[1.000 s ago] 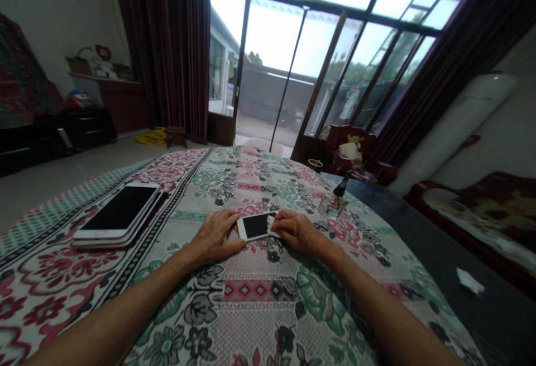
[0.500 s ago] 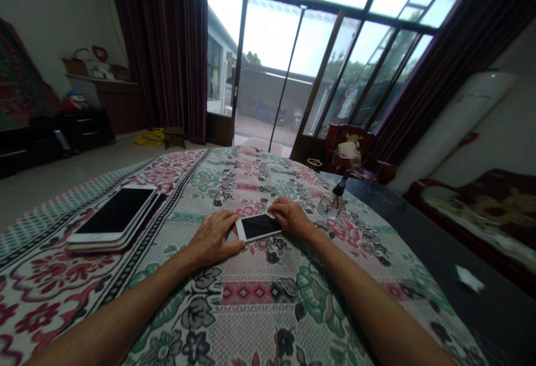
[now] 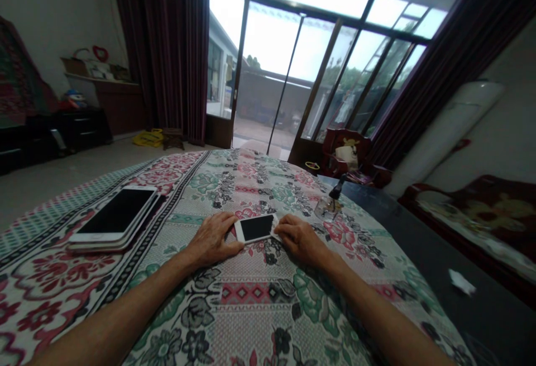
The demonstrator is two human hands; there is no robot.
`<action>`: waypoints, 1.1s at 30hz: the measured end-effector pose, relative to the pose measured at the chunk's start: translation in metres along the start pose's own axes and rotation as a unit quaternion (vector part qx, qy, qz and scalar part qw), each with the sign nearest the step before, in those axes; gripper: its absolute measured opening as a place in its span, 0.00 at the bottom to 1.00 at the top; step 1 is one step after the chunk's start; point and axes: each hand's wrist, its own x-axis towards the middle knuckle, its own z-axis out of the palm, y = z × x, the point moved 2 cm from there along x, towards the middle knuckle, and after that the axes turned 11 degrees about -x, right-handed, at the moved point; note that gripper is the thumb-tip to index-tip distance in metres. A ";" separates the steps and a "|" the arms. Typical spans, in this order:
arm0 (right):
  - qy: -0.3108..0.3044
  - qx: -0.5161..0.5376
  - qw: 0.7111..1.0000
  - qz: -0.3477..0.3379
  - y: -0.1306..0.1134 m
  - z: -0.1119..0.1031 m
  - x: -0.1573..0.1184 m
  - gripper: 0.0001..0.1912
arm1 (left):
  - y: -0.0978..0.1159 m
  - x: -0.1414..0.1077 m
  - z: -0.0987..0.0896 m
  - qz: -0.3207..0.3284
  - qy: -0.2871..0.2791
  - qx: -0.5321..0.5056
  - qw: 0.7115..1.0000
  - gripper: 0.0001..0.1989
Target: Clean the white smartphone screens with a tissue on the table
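A white smartphone [image 3: 256, 228] with a dark screen lies face up on the patterned tablecloth, in front of me. My left hand [image 3: 214, 237] grips its left end, thumb along the near edge and fingers at the far edge. At the phone's right end is my right hand [image 3: 299, 238], its fingers bunched together. A bit of crumpled white material [image 3: 275, 227], which looks like tissue, shows at those fingertips against the phone; most of it is hidden. Left of my hands, a stack of phones [image 3: 113, 218] rests on the cloth, a white one on top.
A clear glass jar [image 3: 329, 208] with a black brush-like top stands on the cloth beyond my right hand. Crumpled white paper [image 3: 462, 282] lies on the dark tabletop at right. Wooden chairs [image 3: 347, 151], dark curtains and glass doors stand beyond the table.
My right hand has moved from the far right corner of the phone down toward its near right edge, uncovering more of the screen. My left hand keeps its hold.
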 end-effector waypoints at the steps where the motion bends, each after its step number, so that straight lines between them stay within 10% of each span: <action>1: -0.003 -0.002 1.000 0.001 -0.002 -0.001 -0.002 0.12 | 0.000 0.000 0.000 0.000 0.003 0.001 1.000 0.26; 15: 0.029 -0.047 0.997 0.061 0.023 0.030 0.044 0.10 | -0.003 0.002 0.001 0.006 0.005 -0.004 1.000 0.25; 33: 0.034 -0.022 0.998 0.038 -0.005 0.019 0.014 0.11 | -0.017 0.016 -0.001 0.039 -0.025 0.027 0.999 0.26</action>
